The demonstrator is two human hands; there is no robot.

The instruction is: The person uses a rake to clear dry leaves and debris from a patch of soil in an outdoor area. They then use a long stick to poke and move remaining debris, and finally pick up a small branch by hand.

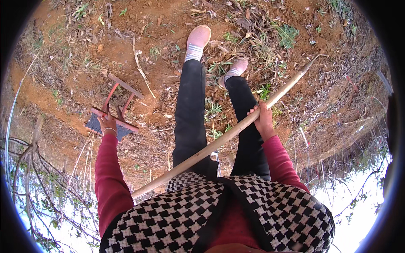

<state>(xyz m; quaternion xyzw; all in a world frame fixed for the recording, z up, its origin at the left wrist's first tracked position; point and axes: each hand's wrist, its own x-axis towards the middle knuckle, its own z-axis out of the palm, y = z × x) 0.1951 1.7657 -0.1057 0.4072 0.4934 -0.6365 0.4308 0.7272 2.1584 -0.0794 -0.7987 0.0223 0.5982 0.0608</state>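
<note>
My left hand (108, 123) grips the red wooden edge of a small folding stool (131, 125) with crossed legs and a dark seat. The stool is tilted, off to my left. Around the wooden shaft of a long-handled hoe (215, 144) my right hand (264, 121) is closed. The shaft slants across my thighs, from beside my left arm up to the far right. At its far end is a thin, bent metal head (313, 61), too narrow from here to make out its blade.
Reddish soil (139, 25) with dry leaves and weeds lies around my feet in pink shoes (199, 36). A pale dry stick (140, 63) lies ahead of the stool. Bare branches (31, 154) stand at the left; thin stalks (303, 137) rise on the right.
</note>
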